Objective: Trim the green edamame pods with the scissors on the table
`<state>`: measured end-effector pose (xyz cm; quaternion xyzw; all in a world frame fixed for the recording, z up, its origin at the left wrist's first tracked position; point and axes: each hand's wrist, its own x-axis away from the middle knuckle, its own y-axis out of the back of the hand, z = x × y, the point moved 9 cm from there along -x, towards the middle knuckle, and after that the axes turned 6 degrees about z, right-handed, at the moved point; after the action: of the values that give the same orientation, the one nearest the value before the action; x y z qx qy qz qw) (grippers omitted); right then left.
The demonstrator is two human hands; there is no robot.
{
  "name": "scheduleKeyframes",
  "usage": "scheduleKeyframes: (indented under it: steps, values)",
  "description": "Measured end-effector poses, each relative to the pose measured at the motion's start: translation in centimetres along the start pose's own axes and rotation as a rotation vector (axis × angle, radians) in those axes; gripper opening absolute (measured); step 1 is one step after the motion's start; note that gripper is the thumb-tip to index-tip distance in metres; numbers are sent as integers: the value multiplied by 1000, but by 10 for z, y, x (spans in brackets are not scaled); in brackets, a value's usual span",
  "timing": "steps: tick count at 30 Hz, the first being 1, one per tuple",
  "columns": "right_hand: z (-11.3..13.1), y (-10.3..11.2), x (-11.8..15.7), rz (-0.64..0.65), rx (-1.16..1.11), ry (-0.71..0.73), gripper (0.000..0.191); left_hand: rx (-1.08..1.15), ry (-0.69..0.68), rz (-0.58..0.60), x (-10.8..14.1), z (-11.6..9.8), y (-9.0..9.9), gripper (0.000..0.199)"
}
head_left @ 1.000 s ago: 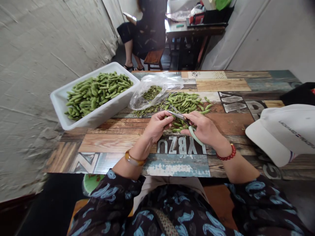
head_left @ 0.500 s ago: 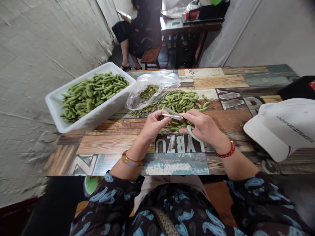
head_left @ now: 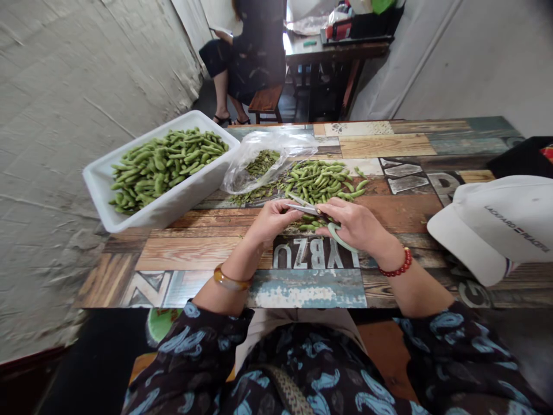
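Observation:
My right hand (head_left: 352, 222) is closed round a pair of scissors (head_left: 336, 233) with pale green handles. Their blades are slightly parted and point left, at the fingertips of my left hand (head_left: 273, 219). That hand is pinched closed; whatever lies between its thumb and fingers is hidden. Just beyond both hands lies a loose heap of green edamame pods (head_left: 317, 177) on the table. A few more pods (head_left: 311, 222) show below the blades. Left of the heap, a clear plastic bag (head_left: 235, 176) lies open with small green trimmings (head_left: 261, 163) in it, some spilling out.
A white tub (head_left: 162, 220) piled with edamame pods (head_left: 166, 164) stands at the table's left end. On the right lie a white cap (head_left: 496, 219) and a black item (head_left: 521, 158). Beyond the patterned table (head_left: 181, 253), a person (head_left: 259, 52) sits on a wooden stool (head_left: 265, 99).
The hands and scissors stay almost in place; the blades look a little further apart now. The whole view has shifted very slightly.

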<state>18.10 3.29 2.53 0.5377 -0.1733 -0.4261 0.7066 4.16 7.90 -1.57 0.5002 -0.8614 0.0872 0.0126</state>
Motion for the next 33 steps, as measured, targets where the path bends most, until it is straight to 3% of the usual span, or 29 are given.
scheduleKeyframes:
  steps: [6,11,16,22,27,33]
  values:
    - [-4,-5,0,56,-26,0,32,149,159,15,-1,21,1,34]
    - [-4,-3,1,80,-85,-4,35,152,195,22,0,23,-1,37]
    - [-9,-3,1,73,-88,-15,36,199,160,11,0,18,-2,38]
    - [-23,7,1,-129,-114,-93,45,357,45,-84,-1,7,8,35]
    - [-14,4,0,-99,-124,-61,54,462,40,-112,1,6,11,39]
    - [-3,1,-3,-82,-74,-38,50,475,24,-46,0,7,0,38]
